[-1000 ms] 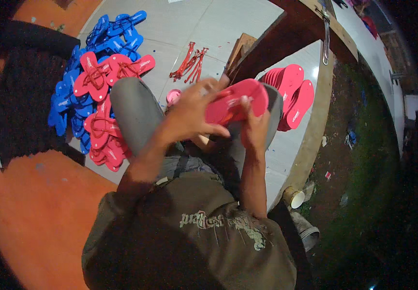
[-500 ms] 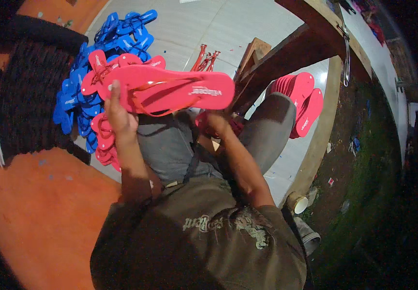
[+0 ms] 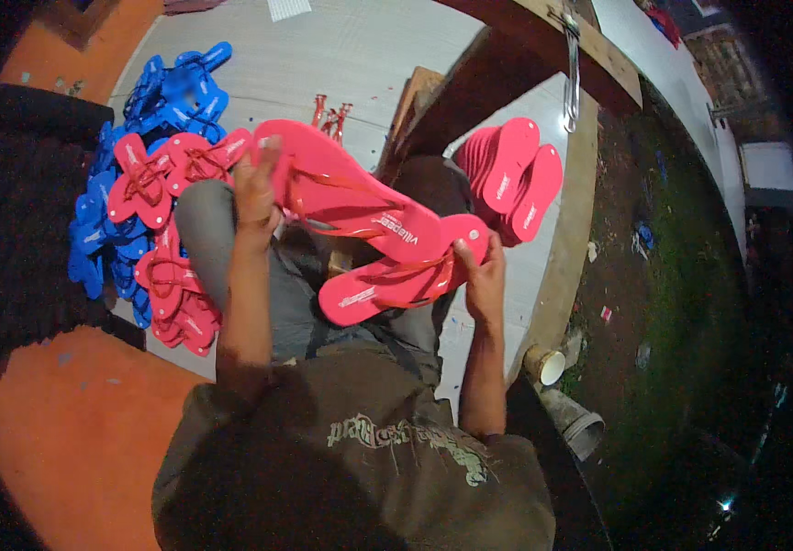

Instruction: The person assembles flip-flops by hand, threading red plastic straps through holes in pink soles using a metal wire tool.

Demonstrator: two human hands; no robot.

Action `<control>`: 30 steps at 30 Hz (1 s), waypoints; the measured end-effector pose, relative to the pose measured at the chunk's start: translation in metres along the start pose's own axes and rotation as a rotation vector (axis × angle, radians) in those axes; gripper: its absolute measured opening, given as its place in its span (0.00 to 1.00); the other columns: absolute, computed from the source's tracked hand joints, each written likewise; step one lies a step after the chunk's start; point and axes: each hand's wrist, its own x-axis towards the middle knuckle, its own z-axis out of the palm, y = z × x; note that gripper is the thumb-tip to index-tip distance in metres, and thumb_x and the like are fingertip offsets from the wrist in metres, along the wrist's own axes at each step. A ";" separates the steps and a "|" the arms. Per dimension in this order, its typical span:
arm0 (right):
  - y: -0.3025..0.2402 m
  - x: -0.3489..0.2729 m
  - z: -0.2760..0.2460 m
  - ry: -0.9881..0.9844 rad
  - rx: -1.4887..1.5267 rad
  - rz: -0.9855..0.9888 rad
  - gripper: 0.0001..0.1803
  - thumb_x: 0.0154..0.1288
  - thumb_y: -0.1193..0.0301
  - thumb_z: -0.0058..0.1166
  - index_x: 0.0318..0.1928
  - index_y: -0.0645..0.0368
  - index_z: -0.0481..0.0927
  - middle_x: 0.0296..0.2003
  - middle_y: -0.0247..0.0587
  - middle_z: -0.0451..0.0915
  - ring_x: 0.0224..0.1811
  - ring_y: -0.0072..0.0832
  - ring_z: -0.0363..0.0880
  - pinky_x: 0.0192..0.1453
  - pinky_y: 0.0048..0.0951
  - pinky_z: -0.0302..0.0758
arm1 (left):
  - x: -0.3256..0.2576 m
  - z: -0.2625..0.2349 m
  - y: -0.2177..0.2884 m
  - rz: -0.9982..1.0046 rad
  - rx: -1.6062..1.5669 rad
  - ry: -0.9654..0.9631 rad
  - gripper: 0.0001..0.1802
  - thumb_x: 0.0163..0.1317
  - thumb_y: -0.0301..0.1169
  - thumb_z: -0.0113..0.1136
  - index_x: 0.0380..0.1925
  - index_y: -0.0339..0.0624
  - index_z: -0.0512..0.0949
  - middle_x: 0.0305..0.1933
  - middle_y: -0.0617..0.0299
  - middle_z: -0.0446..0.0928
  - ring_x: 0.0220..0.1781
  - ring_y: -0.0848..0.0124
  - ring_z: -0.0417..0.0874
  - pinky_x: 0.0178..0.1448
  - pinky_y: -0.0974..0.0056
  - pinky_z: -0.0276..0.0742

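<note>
My left hand [image 3: 257, 188] grips one end of a pink flip-flop [image 3: 341, 193] held up over my lap, its strap side showing. My right hand [image 3: 484, 275] holds the end of a second pink flip-flop [image 3: 387, 285] that lies just below and crosses under the first. Both sandals hover above my grey-trousered knees.
A heap of blue flip-flops [image 3: 153, 101] and pink flip-flops [image 3: 162, 170] lies on the floor to my left. A stack of pink soles [image 3: 511, 179] rests to the right by a wooden beam [image 3: 543, 46]. Loose red straps [image 3: 330, 110] lie ahead. A white pipe end [image 3: 548, 365] sits lower right.
The single sandal held in the left hand half a second ago is now joined by a second one in the right hand; both hands have spread apart over my lap.
</note>
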 end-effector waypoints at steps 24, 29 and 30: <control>-0.010 -0.013 0.014 -0.212 -0.498 -0.341 0.13 0.37 0.67 0.67 0.26 0.56 0.80 0.54 0.44 0.64 0.59 0.45 0.59 0.60 0.40 0.59 | -0.079 0.040 -0.055 -0.483 0.382 -0.703 0.23 0.55 0.39 0.56 0.46 0.35 0.69 0.43 0.59 0.73 0.48 0.73 0.72 0.53 0.66 0.67; -0.006 0.078 -0.015 -0.266 -0.212 0.088 0.09 0.50 0.73 0.56 0.35 0.59 0.78 0.34 0.43 0.78 0.39 0.28 0.75 0.44 0.27 0.69 | -0.060 -0.003 -0.022 -0.502 0.229 -0.600 0.27 0.54 0.39 0.58 0.51 0.37 0.64 0.48 0.61 0.70 0.51 0.72 0.70 0.55 0.67 0.65; 0.019 0.114 -0.030 0.010 -0.356 -0.082 0.11 0.52 0.72 0.53 0.37 0.61 0.76 0.31 0.43 0.78 0.34 0.30 0.76 0.41 0.26 0.70 | -0.057 0.003 0.006 -0.507 0.202 -0.303 0.27 0.54 0.38 0.58 0.51 0.38 0.65 0.47 0.61 0.71 0.51 0.71 0.70 0.55 0.66 0.65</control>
